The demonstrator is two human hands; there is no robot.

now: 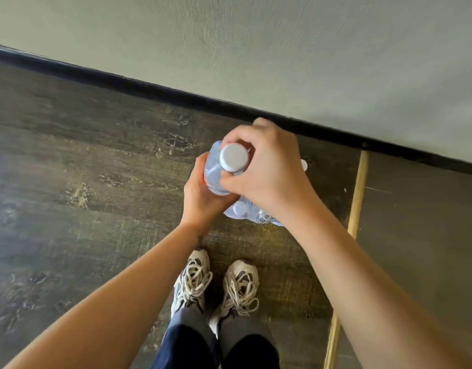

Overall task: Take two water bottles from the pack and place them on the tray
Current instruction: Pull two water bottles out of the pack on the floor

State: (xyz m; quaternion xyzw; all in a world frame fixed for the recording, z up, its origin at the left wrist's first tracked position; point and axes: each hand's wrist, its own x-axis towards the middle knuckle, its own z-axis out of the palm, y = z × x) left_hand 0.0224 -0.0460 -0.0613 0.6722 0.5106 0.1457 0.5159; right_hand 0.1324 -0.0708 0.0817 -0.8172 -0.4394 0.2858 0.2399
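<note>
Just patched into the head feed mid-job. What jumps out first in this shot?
Both hands meet at frame centre on a clear water bottle with a white cap: the left hand wraps its body, the right hand grips near the neck. Under them the plastic-wrapped pack sits on the dark wood floor near the black baseboard. No tray is in view.

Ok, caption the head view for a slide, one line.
Both hands grip a water bottle over the plastic-wrapped pack on the wooden floor: left hand, right hand.
</note>
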